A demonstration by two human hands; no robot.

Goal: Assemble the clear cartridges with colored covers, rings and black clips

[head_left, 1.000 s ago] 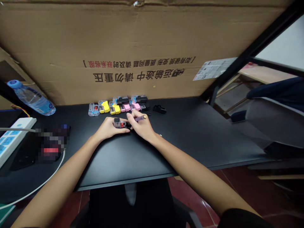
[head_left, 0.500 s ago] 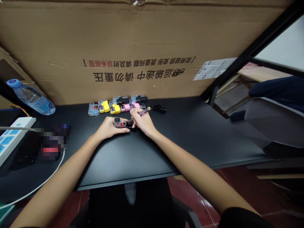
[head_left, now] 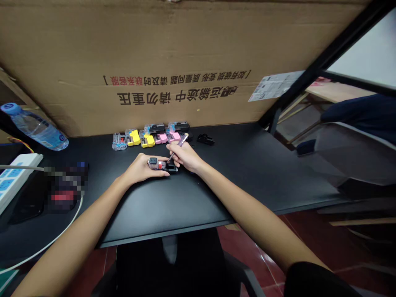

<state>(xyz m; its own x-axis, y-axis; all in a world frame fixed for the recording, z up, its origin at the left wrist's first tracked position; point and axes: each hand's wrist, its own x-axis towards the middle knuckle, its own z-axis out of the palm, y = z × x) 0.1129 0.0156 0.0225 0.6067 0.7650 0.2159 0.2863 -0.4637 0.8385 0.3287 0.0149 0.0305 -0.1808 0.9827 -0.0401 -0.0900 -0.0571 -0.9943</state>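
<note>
My left hand (head_left: 140, 169) rests on the black desk (head_left: 235, 173) with its fingers closed round a small clear cartridge (head_left: 155, 164) with a red and a black part. My right hand (head_left: 185, 157) pinches a thin purple tool (head_left: 175, 149), held like a pen. Its tip points down at the black end of the cartridge (head_left: 170, 167). Behind the hands, a row of clear, yellow, pink and black cartridges (head_left: 151, 136) lies against the cardboard.
A big cardboard sheet (head_left: 173, 62) stands along the desk's back edge. A loose black part (head_left: 206, 139) lies right of the row. At the left are a water bottle (head_left: 34, 128), a white power strip (head_left: 14, 179) and a white cable (head_left: 58, 237). A chair (head_left: 355, 148) stands at the right.
My right hand has swung the purple tool from lying nearly flat to a steep slant, its tip now down at the cartridge. The left hand has kept its grip.
</note>
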